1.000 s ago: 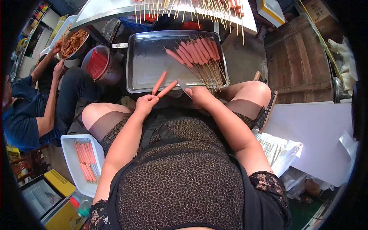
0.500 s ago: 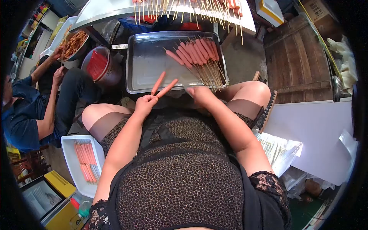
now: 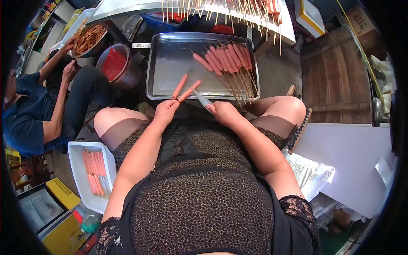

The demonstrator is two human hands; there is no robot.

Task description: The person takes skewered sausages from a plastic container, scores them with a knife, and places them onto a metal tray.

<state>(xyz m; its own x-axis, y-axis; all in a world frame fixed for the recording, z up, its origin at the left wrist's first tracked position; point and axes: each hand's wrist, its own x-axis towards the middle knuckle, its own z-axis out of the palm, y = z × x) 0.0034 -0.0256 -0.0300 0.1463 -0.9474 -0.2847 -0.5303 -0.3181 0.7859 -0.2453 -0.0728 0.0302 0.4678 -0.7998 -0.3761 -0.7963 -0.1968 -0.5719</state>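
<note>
We hold two sausages [image 3: 190, 91] in our left hand [image 3: 166, 111] by the metal tray [image 3: 170, 63], and a knife [image 3: 202, 99] in our right hand [image 3: 223, 112]; whether its blade touches, we cannot tell. Skewered sausages [image 3: 231, 57] bunched on the tray look done; those in the white tub [image 3: 93, 203] seem left.

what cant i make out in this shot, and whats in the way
All in the head view:
- knife: grip end hidden inside the right hand
- two sausages: whatever the left hand encloses beneath them is covered by its fingers
- white table: far part cut off by the top edge
- cardboard box lettering: too small to read
</note>
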